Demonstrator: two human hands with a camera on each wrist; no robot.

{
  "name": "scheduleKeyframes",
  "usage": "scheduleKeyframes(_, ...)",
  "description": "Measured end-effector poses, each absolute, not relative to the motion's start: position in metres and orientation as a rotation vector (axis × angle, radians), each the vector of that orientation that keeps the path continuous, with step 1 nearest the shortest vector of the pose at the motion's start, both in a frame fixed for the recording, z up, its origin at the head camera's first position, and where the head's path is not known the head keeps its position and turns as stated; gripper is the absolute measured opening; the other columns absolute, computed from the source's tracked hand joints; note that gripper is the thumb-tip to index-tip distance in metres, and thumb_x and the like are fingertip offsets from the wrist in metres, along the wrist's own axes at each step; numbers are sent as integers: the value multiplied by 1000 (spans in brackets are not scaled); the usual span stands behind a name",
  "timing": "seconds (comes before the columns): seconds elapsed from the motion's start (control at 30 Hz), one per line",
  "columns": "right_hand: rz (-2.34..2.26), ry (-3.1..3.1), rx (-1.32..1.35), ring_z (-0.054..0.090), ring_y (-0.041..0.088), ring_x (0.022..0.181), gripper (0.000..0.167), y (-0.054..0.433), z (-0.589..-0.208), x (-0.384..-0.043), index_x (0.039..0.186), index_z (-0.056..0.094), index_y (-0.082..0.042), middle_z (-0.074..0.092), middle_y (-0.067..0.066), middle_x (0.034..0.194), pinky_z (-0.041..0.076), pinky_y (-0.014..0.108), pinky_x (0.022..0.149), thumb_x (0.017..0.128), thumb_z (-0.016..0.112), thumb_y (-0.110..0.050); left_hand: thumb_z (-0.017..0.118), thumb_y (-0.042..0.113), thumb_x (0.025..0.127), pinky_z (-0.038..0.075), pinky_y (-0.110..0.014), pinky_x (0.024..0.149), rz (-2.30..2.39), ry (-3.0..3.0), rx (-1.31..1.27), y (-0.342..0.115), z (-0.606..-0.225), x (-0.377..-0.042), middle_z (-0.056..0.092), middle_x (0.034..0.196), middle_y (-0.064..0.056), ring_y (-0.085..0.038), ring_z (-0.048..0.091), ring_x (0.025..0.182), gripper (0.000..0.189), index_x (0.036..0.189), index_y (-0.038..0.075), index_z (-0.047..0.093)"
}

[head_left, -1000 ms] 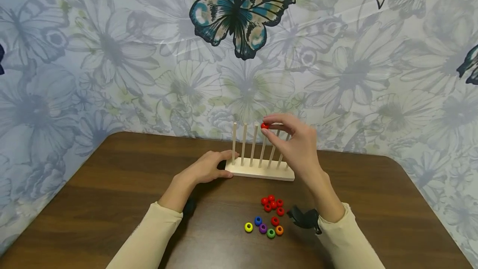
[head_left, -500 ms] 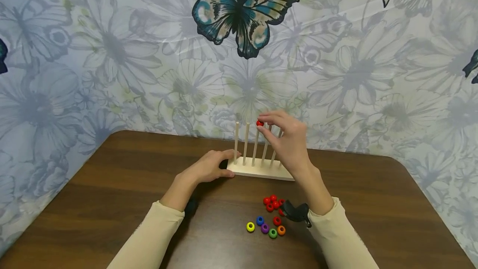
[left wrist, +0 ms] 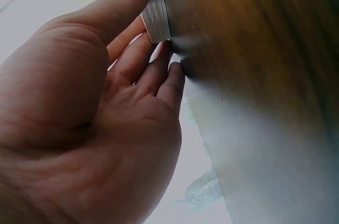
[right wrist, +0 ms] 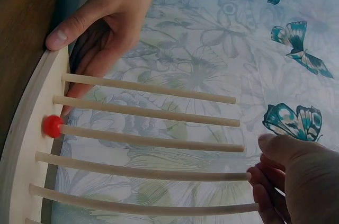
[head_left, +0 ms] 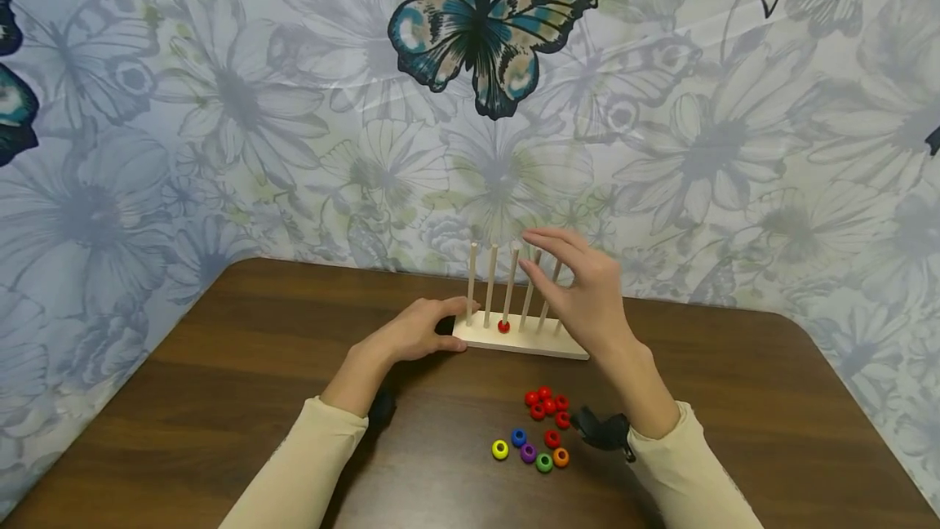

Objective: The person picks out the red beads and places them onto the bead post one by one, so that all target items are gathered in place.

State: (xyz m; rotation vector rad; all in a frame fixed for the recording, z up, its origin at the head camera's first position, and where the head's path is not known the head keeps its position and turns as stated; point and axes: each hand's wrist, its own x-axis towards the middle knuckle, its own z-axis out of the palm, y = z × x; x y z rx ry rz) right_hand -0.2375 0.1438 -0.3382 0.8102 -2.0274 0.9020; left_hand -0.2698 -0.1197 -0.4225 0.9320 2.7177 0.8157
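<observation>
Rack (head_left: 539, 340) of pale wood stands at twelve o'clock from the loose beads (head_left: 549, 406) on the tabletop (head_left: 257, 398); we judge it stiff, and light enough to skid if knocked. The left hand (head_left: 419, 331) grips its nine o'clock end, thumb at the near edge and fingers behind, which strikes us as a sound place to hold. One red bead (head_left: 503, 326) sits at the foot of the third peg (head_left: 509, 288) from that end. The right hand (head_left: 587, 296), toward two o'clock, holds nothing: thumb and fingertips stand a little apart near the peg tops. We expect the loose beads to be hard, light and slick, quick to roll, so we would pinch each across opposite sides and leave its hole uncovered. The third peg looks slender, so we would steady the rack by its base, never by a peg.
</observation>
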Motion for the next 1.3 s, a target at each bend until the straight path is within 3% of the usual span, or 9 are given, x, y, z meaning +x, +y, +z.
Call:
scheduleKeyframes(0.13, 871, -1968, 808, 76, 26, 105, 33, 154, -338, -228, 120, 79, -6, 79, 7, 116, 56, 24, 91, 87, 85, -3, 80, 25, 96, 48, -53, 113, 812, 2715, 937, -119, -423, -270, 62, 150, -8, -34, 58, 139, 61, 152, 18, 56)
scheduleKeyframes(0.37, 734, -1914, 955, 75, 26, 95, 34, 181, -353, -215, 113, 81, -3, 80, 8, 109, 58, 33, 82, 81, 85, 4, 79, 24, 96, 47, -53, 114, 825, 2714, 917, -121, -421, -269, 60, 153, -8, -34, 55, 141, 62, 153, 18, 56)
scheduleKeyframes(0.6, 791, -2031, 954, 76, 25, 96, 39, 213, -378, -207, 113, 80, -6, 79, 6, 108, 54, 15, 92, 76, 87, 5, 79, 25, 96, 48, -53, 113, 817, 2717, 915, -121, -424, -268, 62, 150, -9, -35, 57, 138, 62, 153, 18, 56)
scheduleKeyframes(0.73, 831, -2103, 936, 76, 22, 96, 38, 223, -388, -204, 113, 80, -7, 79, 4, 107, 51, 11, 93, 77, 88, 5, 80, 26, 96, 48, -53, 112, 813, 2723, 921, -121, -426, -268, 64, 148, -9, -35, 59, 137, 62, 152, 19, 56)
scheduleKeyframes(1.0, 1022, -2348, 940, 73, 10, 87, 26, 225, -405, -201, 112, 81, -14, 80, 0, 105, 59, 22, 78, 88, 86, -5, 80, 25, 95, 48, -54, 112, 822, 2716, 923, -119, -424, -268, 64, 147, -10, -36, 59, 136, 62, 152, 18, 57)
scheduleKeyframes(1.17, 1142, -2555, 1076, 75, 9, 97, 19, 219, -416, -199, 111, 81, -17, 80, -6, 106, 62, 35, 86, 92, 84, -19, 80, 25, 95, 48, -54, 113, 815, 2717, 912, -118, -425, -269, 64, 148, -10, -36, 59, 137, 62, 152, 19, 56)
scheduleKeyframes(1.3, 1167, -2690, 1179, 73, 8, 102, 21, 215, -421, -196, 113, 80, -21, 79, -10, 110, 60, 33, 90, 93, 83, -26, 80, 26, 95, 48, -53, 112, 815, 2718, 906, -119, -426, -269, 63, 148, -9, -35, 58, 137, 62, 152, 19, 56)
